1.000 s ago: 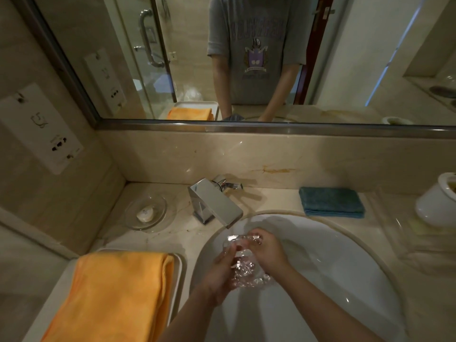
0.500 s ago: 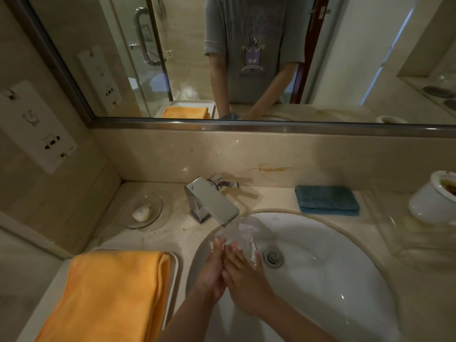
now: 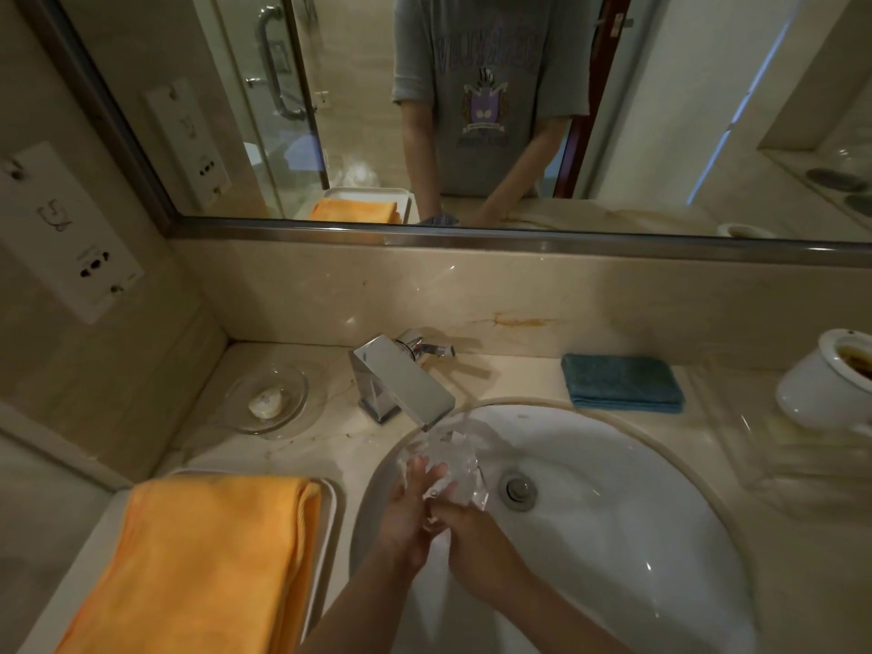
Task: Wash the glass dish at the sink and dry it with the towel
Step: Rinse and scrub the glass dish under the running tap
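A clear glass dish (image 3: 460, 457) sits between my hands under the chrome faucet (image 3: 401, 384), with water running over it, above the white sink (image 3: 613, 512). My left hand (image 3: 406, 507) holds the dish from the left, fingers pointing up along it. From below, my right hand (image 3: 472, 535) grips the dish's lower edge. The orange towel (image 3: 198, 559) lies folded on a white tray (image 3: 332, 502) at the left of the sink.
A glass soap dish (image 3: 269, 398) with a small soap stands left of the faucet. A folded blue cloth (image 3: 623, 382) lies behind the sink. A white cup (image 3: 825, 389) stands on a clear tray (image 3: 774, 469) at the right. The drain (image 3: 519, 488) is beside the dish.
My hands turned the dish and raised it from low in the basin up under the spout. My right hand slid from the top of the dish to beneath it.
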Action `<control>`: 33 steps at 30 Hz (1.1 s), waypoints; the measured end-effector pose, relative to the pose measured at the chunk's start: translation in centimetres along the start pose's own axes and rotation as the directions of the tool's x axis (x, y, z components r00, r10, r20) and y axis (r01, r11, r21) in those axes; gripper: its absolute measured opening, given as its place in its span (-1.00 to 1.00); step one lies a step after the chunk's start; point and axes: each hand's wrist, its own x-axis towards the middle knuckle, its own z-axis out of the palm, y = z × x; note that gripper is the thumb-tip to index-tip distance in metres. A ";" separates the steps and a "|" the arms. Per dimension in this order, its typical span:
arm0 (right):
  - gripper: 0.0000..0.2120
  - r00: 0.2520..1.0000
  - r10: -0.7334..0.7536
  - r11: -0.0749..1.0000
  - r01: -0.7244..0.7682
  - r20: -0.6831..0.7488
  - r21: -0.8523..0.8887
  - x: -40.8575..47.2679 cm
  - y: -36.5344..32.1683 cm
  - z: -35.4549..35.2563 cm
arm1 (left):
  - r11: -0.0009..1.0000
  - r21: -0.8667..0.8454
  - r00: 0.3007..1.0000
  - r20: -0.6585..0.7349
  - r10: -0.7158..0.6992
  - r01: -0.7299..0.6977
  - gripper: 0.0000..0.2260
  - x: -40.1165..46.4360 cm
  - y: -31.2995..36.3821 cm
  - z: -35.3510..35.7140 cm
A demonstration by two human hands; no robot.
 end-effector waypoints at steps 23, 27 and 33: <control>-0.86 0.826 0.519 0.278 -0.407 0.220 0.870 0.9 0.2 -3.0 | 0.962 0.272 0.994 0.109 -0.015 -0.015 -0.85 -1.4 2.9 -0.1; -0.86 0.831 0.510 0.316 -0.422 0.223 0.850 0.7 0.4 -3.0 | 0.858 0.505 0.996 0.062 0.069 -0.091 -0.90 -0.9 3.9 -0.1; -0.88 0.834 0.510 0.332 -0.418 0.211 0.846 0.9 0.6 -3.4 | 0.815 0.574 0.995 0.094 0.027 -0.077 -0.89 -0.9 5.1 0.8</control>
